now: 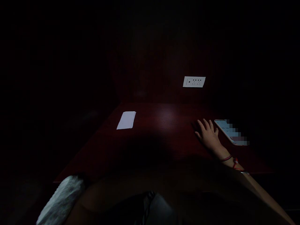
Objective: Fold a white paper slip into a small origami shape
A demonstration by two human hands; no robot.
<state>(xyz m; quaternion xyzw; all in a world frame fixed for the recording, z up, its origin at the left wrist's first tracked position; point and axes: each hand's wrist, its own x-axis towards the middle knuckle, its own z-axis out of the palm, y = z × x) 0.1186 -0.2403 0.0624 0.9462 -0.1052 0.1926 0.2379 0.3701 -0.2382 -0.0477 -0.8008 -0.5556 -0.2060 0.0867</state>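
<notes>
My right hand (208, 135) lies flat on a dark red wooden table (164, 131), fingers stretched out and slightly apart, holding nothing. A red cord bracelet circles its wrist. Just right of the fingers lies a phone (231, 132) with a lit screen; hand and phone are close but apart. A folded white paper (127, 120) rests on the table's far left part, well away from the hand. My left hand is not visible; only a light grey sleeve (62, 200) shows at the bottom left.
A white wall socket plate (194, 82) sits on the dark back panel above the table. The scene is very dark; surroundings beyond the table are black. The table's near edge runs across the lower middle.
</notes>
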